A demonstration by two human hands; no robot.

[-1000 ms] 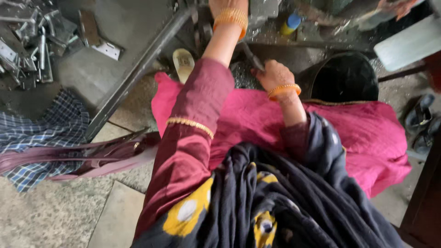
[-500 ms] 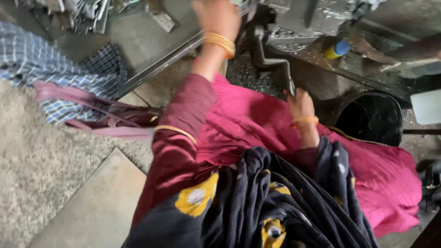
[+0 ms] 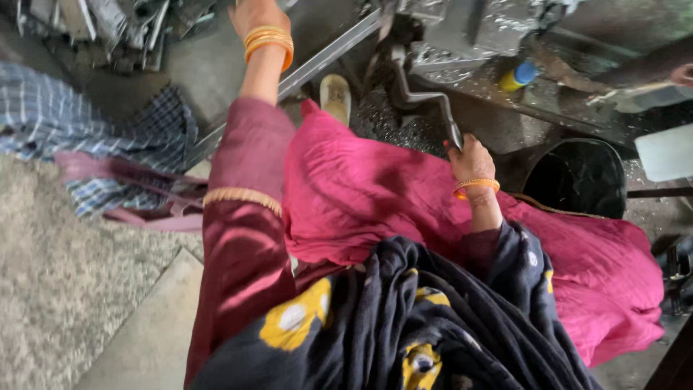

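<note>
Crank handle (image 3: 426,101): bent grey metal lever, lower end in the right hand (image 3: 469,155), upper end joined to a machine body (image 3: 462,32) that is blurred and cut off by the top edge. Right hand: fingers clenched around the handle's tip, orange bangle at the wrist. Left hand (image 3: 256,14): raised far forward, fingers out of frame; its grasp cannot be told. Beside its wrist, a long metal bar (image 3: 317,65). Right of the right hand, a black bucket (image 3: 577,177). Beyond, a blue-capped yellow bottle (image 3: 518,76).
</note>
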